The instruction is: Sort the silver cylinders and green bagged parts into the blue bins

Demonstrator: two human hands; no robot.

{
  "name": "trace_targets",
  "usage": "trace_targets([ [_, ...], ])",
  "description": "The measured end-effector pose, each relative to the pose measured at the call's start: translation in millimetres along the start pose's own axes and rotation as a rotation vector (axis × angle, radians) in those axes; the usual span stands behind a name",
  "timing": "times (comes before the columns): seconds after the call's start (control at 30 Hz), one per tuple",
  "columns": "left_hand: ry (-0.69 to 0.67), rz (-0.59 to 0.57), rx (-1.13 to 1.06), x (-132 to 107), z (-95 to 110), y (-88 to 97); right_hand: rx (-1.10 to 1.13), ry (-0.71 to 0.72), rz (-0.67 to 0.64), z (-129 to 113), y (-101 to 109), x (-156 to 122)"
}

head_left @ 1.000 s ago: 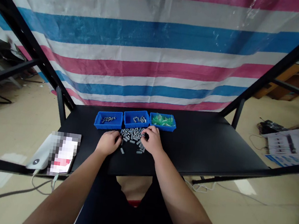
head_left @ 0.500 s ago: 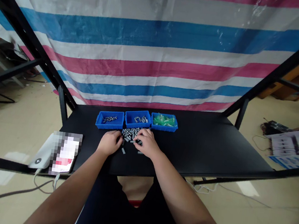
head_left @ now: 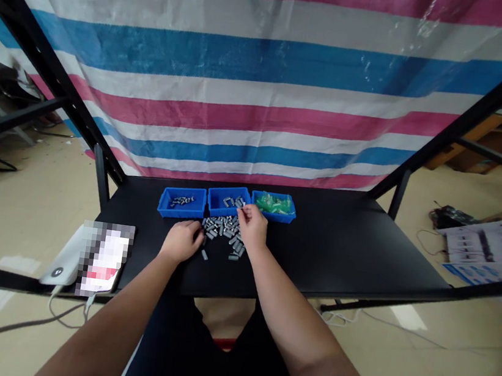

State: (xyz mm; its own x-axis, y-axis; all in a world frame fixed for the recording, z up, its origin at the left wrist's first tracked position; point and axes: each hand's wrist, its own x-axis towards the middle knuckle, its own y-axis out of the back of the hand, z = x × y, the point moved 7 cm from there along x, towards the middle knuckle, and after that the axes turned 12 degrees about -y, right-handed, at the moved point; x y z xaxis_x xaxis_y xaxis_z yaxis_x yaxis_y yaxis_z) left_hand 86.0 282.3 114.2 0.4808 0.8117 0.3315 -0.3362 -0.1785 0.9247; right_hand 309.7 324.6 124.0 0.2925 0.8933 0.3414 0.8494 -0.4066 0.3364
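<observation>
Beneath a pink, white and blue striped tarp (head_left: pixel 264 91), a seated person worked at a black tabletop (head_left: pixel 340 243). Three blue bins stood in a row along its far side, their long sides running left to right: the left bin (head_left: pixel 182 202) with a few grey pieces, the middle bin (head_left: pixel 226 201) with a few more, the right bin (head_left: pixel 275 206) with green parts. A phone (head_left: pixel 103 258) lay at the near left corner, well apart from the work. The left hand (head_left: pixel 181 242) rested knuckles-up, fingers curled under, touching the left fringe of the pile of grey pieces (head_left: pixel 223 227); whether it held anything could not be told. The right hand (head_left: pixel 252 228), the nearer to the bins, reached past the pile's right side, its fingertips (head_left: pixel 242 211) drawn into a narrow pinch at the middle bin's near rim, and what they pinched was too small to make out. The pile lay between the two hands, just in front of the middle bin, spread wider left to right than front to back. Its pieces were short cylinders on their sides, pointing every which way. One stray piece (head_left: pixel 204 254) lay nearest the left hand, its long axis roughly front to back.
</observation>
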Motion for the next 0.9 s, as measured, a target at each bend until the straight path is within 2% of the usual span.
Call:
trace_targets([
  [0.13, 0.000, 0.001, 0.008, 0.1, 0.1, 0.4, 0.051, -0.024, -0.005, 3.6, 1.3, -0.7],
  [0.3, -0.012, -0.002, 0.012, 0.1, 0.4, 0.0, 0.057, 0.029, -0.039, 0.6, 0.5, -6.4],
  [0.5, -0.004, 0.002, 0.001, -0.2, -0.4, -0.4, -0.149, 0.152, -0.154, -8.6, 1.2, -15.9],
  [0.63, -0.004, -0.002, -0.003, 0.0, -0.1, -0.5, -0.256, 0.273, -0.277, -19.8, -2.5, -27.8],
  [0.73, -0.002, 0.009, -0.004, 0.2, 0.2, 0.7, -0.360, 0.275, -0.348, -19.4, -8.2, -34.2],
  [0.9, 0.007, -0.003, -0.014, 0.6, 0.6, 1.2, -0.418, 0.222, -0.365, -9.6, -10.7, -35.4],
])
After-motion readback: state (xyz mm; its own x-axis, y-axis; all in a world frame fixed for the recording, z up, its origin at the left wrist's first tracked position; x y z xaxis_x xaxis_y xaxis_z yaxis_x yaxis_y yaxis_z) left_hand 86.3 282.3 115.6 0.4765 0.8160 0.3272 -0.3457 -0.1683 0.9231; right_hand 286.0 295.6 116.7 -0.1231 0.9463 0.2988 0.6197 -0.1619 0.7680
